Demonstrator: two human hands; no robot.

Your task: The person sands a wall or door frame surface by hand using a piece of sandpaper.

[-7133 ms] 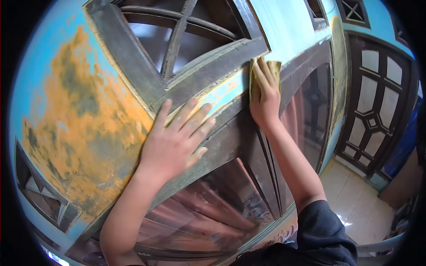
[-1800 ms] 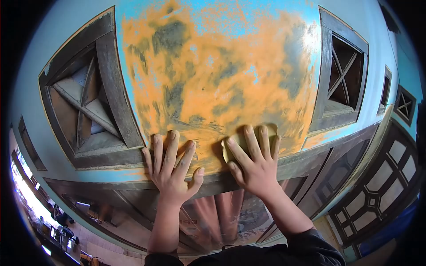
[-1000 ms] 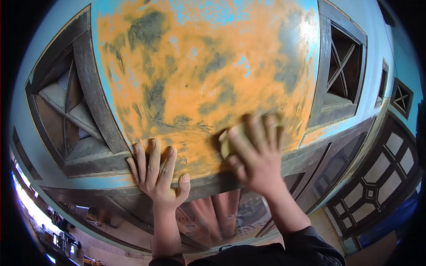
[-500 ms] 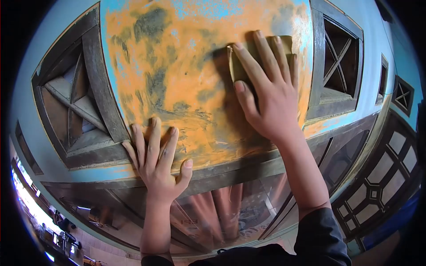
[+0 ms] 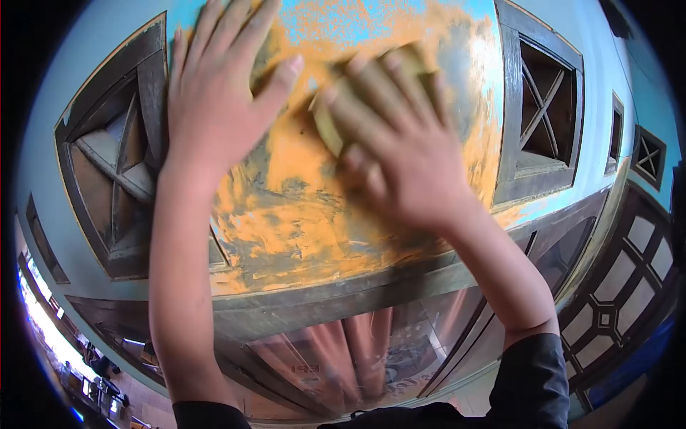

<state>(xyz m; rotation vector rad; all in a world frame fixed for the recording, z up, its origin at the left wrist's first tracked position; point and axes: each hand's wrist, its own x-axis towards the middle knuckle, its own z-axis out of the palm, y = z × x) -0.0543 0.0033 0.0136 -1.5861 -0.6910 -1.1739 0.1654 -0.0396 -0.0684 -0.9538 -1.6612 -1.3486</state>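
Note:
My right hand, blurred by motion, presses a yellowish-brown sheet against the patchy wall panel. Its fingers lie over the sheet, slightly apart. The panel shows orange, grey and bright blue areas. Up at the panel's left side, my left hand rests flat with its fingers and thumb spread, nothing in it. The top fingertips reach the picture's upper edge.
Wooden frames with crossed bars stand left and right of the panel. Below runs a dark wooden beam, over glass with reddish curtains. A panelled door is at the right.
My left hand has moved up from the panel's lower left corner to its upper left. My right hand and the sheet have shifted left, and the sheet has tilted.

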